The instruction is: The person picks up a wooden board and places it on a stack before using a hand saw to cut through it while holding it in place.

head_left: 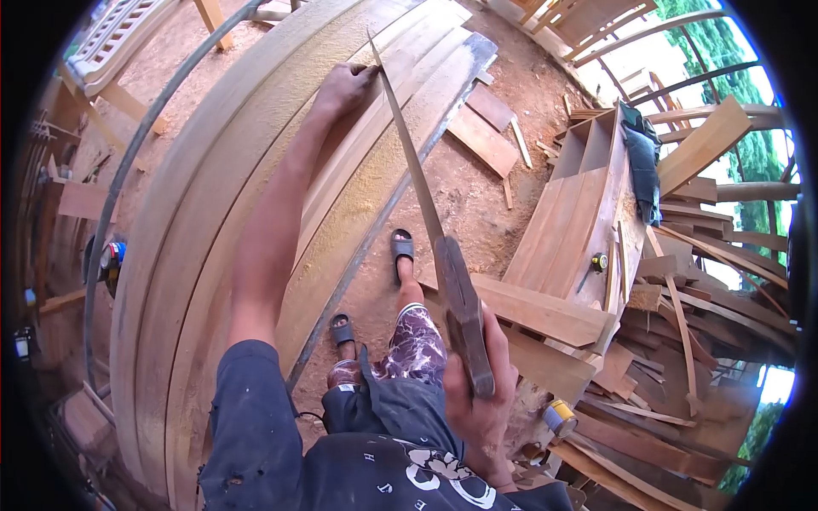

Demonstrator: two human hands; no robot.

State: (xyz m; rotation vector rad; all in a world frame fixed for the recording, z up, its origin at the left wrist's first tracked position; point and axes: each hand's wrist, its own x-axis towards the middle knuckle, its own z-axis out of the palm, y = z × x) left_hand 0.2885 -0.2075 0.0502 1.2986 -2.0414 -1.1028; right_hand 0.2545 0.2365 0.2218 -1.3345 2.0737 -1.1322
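Note:
My right hand [479,400] grips the wooden handle of a hand saw [417,183], whose long thin blade runs up and away to a tip near my left hand. My left hand [342,88] is stretched far out, pressing on a stack of long wooden planks [256,170] dusted with sawdust on the workbench. The saw's tip lies just right of that hand's fingers, on the plank's surface.
My sandalled feet [402,247] stand on red dirt beside the bench. A wooden cabinet [571,213] lies at right with a tape measure [599,262] on it. Offcuts and boards pile at lower right, with a yellow-capped can [560,417]. A power tool [109,260] sits at left.

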